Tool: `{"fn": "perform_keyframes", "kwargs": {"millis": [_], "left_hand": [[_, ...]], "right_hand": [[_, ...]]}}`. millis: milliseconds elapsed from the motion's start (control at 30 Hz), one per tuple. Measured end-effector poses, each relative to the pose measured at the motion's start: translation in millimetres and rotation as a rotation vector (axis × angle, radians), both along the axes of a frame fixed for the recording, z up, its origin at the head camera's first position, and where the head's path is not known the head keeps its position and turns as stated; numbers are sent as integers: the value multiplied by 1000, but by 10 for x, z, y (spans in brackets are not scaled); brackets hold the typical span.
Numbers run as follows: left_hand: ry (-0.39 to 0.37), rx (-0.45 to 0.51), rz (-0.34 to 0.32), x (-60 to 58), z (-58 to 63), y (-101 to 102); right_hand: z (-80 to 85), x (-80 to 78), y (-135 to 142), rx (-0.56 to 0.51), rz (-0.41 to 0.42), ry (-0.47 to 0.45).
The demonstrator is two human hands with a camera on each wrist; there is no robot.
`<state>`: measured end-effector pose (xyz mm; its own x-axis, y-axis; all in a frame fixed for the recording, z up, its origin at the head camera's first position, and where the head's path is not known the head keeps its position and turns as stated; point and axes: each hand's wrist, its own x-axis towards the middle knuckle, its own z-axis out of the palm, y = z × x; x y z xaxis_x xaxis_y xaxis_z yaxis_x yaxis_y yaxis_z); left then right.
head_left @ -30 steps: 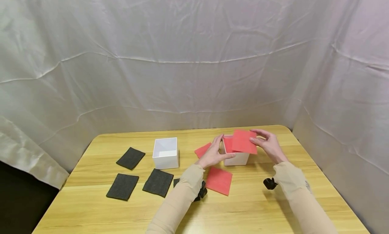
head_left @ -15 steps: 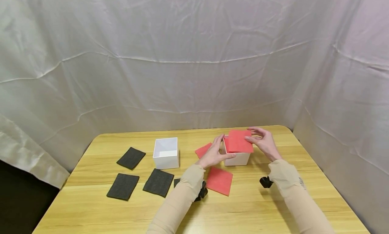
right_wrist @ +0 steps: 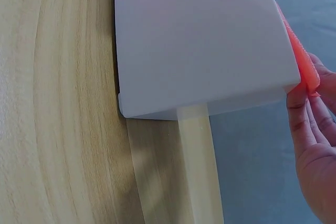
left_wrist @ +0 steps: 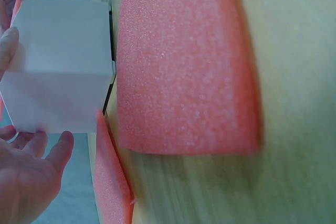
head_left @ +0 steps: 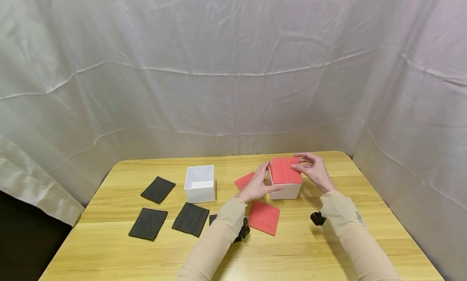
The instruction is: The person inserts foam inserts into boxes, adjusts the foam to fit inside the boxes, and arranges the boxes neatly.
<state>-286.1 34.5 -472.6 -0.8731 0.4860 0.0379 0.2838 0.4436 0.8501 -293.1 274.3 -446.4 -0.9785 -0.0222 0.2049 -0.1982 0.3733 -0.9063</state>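
A square red foam sheet [head_left: 282,170] lies over the mouth of the right white box [head_left: 286,192], hiding its inside. My right hand [head_left: 315,172] pinches the sheet's right edge between thumb and fingers. In the right wrist view, the sheet [right_wrist: 303,59] sits at the box rim, right above the fingertips of the right hand [right_wrist: 317,145]. My left hand [head_left: 256,187] holds the same box, fingers along its left side and thumb at the front. From the left wrist view, fingertips of the left hand [left_wrist: 29,174] touch the box wall [left_wrist: 60,38].
Two more red foam sheets lie left of the box, one nearer [head_left: 264,218] and one farther [head_left: 243,180]. A second white box [head_left: 200,194] stands open to the left. Several black sheets [head_left: 148,224] lie around it on the wooden table [head_left: 292,252], one partly under my left forearm.
My right hand has moved left and brought the red foam sheet down from above the box's right side onto its mouth. The left hand stays on the box.
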Motion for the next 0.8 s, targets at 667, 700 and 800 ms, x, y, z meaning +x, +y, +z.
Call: {"fn": "perform_keyframes", "kwargs": {"millis": [667,700,800], "left_hand": [[-8,5,7,-9,-13,14],[-10,6,6,-9,-12,14],[-12,9,4,-8,-8,13]], "right_hand": [[41,-12,-28,64,41,-16],[43,-10,-29,65,43,-15],[38,-19,-33,75,48,-2]]}}
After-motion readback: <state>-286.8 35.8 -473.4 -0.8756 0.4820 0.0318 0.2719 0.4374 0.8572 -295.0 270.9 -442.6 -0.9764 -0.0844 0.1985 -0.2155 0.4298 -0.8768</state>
